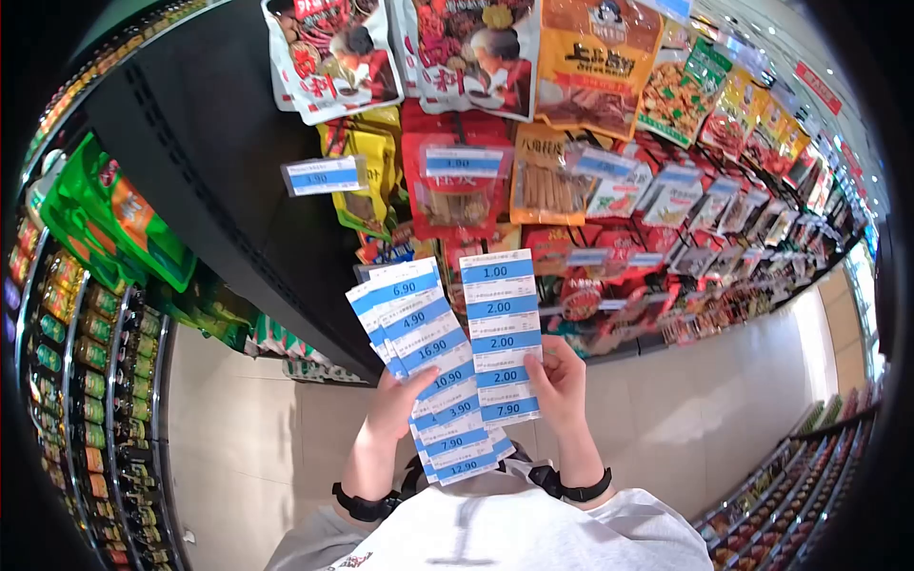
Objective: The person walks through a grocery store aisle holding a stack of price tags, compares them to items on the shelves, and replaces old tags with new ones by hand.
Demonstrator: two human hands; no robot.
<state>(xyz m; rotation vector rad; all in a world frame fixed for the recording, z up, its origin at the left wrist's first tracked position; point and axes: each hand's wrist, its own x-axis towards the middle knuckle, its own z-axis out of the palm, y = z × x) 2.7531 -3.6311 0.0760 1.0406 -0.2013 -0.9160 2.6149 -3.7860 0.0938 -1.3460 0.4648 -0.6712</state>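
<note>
My left hand [395, 404] grips a fanned stack of blue-and-white price label sheets [419, 333], printed with prices such as 6.90, 4.90 and 16.90. My right hand [560, 379] holds one separate label sheet [502, 333] upright beside the stack, showing 1.00, 2.00 and 7.90. The two sets of sheets touch at their inner edges. Both wrists wear black bands. Straight ahead hang snack packets [457, 181] on pegs, several with blue price tags [324, 176] clipped in front.
A dark shelf end panel [219, 162] stands to the left. Green packets [105, 214] and rows of bottles [67, 352] fill the left shelving. Red packets [724, 238] run along the right aisle. Pale floor tiles [724, 419] lie below, and another shelf [809, 476] sits at lower right.
</note>
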